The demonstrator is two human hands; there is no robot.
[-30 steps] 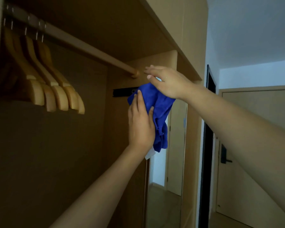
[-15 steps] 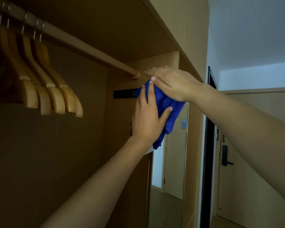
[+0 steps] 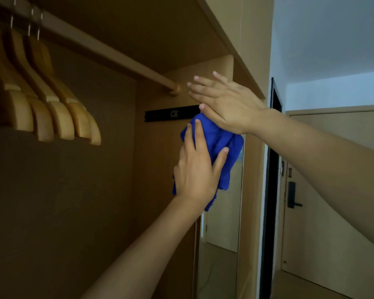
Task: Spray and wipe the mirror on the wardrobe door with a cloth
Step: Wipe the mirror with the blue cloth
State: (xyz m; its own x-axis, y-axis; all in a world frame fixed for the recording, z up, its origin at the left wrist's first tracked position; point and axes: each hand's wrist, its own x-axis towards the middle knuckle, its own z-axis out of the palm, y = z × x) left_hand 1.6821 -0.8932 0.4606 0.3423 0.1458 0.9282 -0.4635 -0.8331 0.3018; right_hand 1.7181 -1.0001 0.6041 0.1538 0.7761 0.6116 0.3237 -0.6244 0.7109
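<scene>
Two bare forearms reach up and forward from the bottom of the view into an open wardrobe. The left hand [image 3: 195,169] lies flat with straight fingers and a spread thumb on a bunched blue cloth [image 3: 219,145], pressing it against the surface behind; the cloth's lower end hangs past the wrist. Just above it, the right hand [image 3: 227,102] is released, its fingers straight and fanned out toward the left, the heel of the palm resting on the top of the cloth and the thumb pointing at the cloth's upper edge. The cloth sits at the top of the narrow mirror [image 3: 221,244], a tall strip on the wardrobe's right side that reflects a pale door and floor; whether the cloth touches the glass or the wood panel beside it cannot be told. Right behind the hands a black metal rail [image 3: 171,114] is fixed across the wooden side panel. Above that, a wooden clothes rod [image 3: 108,51] runs from upper left to its end socket near the right fingertips, and wooden hangers [image 3: 52,108] hang in a close row at the far left. Farther off on the right, a room door [image 3: 333,212] with a dark handle lock [image 3: 292,195] stands shut.
</scene>
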